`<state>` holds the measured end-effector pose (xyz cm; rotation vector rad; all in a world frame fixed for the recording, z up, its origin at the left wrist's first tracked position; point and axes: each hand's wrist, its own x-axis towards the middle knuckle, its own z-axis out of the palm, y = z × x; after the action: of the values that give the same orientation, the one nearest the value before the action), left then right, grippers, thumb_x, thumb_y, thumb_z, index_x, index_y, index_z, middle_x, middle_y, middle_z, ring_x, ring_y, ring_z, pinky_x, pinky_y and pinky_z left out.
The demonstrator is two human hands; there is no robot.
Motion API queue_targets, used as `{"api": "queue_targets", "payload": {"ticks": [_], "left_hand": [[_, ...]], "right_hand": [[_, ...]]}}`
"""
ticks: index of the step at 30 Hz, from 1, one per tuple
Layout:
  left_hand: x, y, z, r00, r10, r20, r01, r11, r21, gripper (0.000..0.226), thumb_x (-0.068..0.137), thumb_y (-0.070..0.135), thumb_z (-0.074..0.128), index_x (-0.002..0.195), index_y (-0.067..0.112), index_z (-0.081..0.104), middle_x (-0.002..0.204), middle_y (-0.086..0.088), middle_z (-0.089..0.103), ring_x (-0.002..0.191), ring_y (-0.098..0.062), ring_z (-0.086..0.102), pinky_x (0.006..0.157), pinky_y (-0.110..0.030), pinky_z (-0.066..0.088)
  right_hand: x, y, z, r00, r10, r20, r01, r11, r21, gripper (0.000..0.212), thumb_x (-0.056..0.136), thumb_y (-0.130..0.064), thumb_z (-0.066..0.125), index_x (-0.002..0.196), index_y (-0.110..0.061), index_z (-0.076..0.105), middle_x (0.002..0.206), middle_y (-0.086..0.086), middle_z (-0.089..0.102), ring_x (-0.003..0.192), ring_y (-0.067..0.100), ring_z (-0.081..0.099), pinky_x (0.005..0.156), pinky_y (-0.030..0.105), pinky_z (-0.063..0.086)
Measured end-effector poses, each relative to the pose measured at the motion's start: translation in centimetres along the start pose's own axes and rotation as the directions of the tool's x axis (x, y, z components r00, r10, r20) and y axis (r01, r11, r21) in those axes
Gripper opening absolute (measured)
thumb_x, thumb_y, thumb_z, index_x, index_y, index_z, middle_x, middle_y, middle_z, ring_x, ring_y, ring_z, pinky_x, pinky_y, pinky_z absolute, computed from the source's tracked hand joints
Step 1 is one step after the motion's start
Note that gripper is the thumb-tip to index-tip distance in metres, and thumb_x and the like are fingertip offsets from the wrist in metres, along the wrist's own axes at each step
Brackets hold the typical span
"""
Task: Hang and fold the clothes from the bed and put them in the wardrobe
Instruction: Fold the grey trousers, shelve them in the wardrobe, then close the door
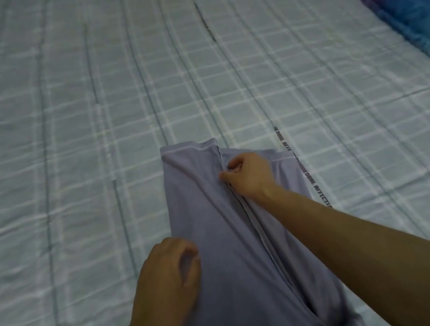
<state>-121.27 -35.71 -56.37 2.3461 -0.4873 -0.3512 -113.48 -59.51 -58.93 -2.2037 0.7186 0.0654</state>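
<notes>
Lilac garment (pixel 222 247) cut off below, both hands (pixel 167 279) (pixel 247 174) pinching its folds

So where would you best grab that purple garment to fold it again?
Probably at the far hem of the garment, coming from above. It lies flat in a long strip on the bed, so the hem corners lift and carry toward you. The right hand pinches near there; the left hand holds the side edge.

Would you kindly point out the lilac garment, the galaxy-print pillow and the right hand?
lilac garment (pixel 216 248): head view, flat front panel.
galaxy-print pillow (pixel 409 2): head view, printed top face.
right hand (pixel 247 174): head view, back of hand.
</notes>
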Motion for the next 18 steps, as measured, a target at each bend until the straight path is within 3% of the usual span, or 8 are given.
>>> {"api": "queue_targets", "payload": {"ticks": [2,5,9,12,15,18], "left_hand": [[0.9,-0.2,0.3,1.0,0.0,-0.003,0.0,1.0,-0.005,0.013,0.083,0.028,0.055,0.086,0.02,0.066,0.087,0.007,0.062,0.083,-0.014,0.058,0.078,-0.029,0.046],[2.1,0.0,0.5,1.0,0.004,0.014,-0.004,1.0,-0.002,0.013,0.083,0.027,0.055,0.085,0.02,0.065,0.088,0.006,0.062,0.082,-0.014,0.057,0.077,-0.032,0.048],[3.9,0.2,0.4,0.999,0.044,-0.013,-0.043,0.997,0.068,0.008,0.086,0.021,0.059,0.089,0.016,0.066,0.09,0.002,0.062,0.085,-0.02,0.057,0.079,-0.029,0.043],[5.8,0.6,0.6,0.995,0.095,0.017,-0.096,0.975,0.201,0.026,0.089,0.027,0.057,0.111,0.015,0.064,0.115,-0.003,0.063,0.105,-0.025,0.055,0.09,-0.035,0.045],[8.1,1.3,1.7,0.987,0.104,0.119,-0.14,0.927,0.349,0.052,0.096,0.04,0.048,0.143,0.018,0.046,0.153,-0.008,0.039,0.137,-0.029,0.037,0.108,-0.046,0.038],[9.8,1.6,3.2,0.974,0.078,0.215,-0.173,0.865,0.471,0.066,0.098,0.048,0.04,0.156,0.021,0.02,0.164,-0.007,0.013,0.149,-0.029,0.016,0.118,-0.045,0.022]], "right_hand": [[0.4,0.1,0.4,1.0,-0.025,0.01,0.026,0.996,-0.089,0.021,0.079,-0.014,0.068,0.076,0.006,0.067,0.066,0.01,0.066,0.066,0.021,0.064,0.073,0.043,0.057],[0.8,0.4,0.3,1.0,-0.028,0.006,0.029,0.982,-0.186,0.014,0.082,-0.016,0.062,0.076,-0.004,0.066,0.078,0.01,0.071,0.079,0.026,0.068,0.073,0.038,0.056],[0.5,0.6,-1.1,0.99,-0.079,-0.114,0.078,0.997,-0.011,0.01,0.083,-0.014,0.056,0.074,-0.012,0.054,0.07,0.003,0.061,0.07,0.02,0.06,0.066,0.035,0.048],[-0.5,1.6,-3.5,0.95,-0.116,-0.291,0.148,0.985,0.093,0.012,0.085,-0.018,0.055,0.075,-0.013,0.052,0.065,-0.003,0.055,0.057,0.006,0.049,0.056,0.021,0.039],[-1.1,3.9,-5.8,0.925,-0.034,-0.378,0.098,0.983,0.152,0.011,0.086,-0.017,0.054,0.077,-0.013,0.052,0.062,-0.004,0.055,0.053,0.003,0.048,0.051,0.015,0.039],[-0.4,5.6,-6.4,0.971,0.05,-0.232,-0.031,0.996,0.082,0.018,0.086,-0.015,0.057,0.071,-0.012,0.049,0.06,-0.003,0.052,0.05,0.004,0.045,0.047,0.012,0.037]]}}
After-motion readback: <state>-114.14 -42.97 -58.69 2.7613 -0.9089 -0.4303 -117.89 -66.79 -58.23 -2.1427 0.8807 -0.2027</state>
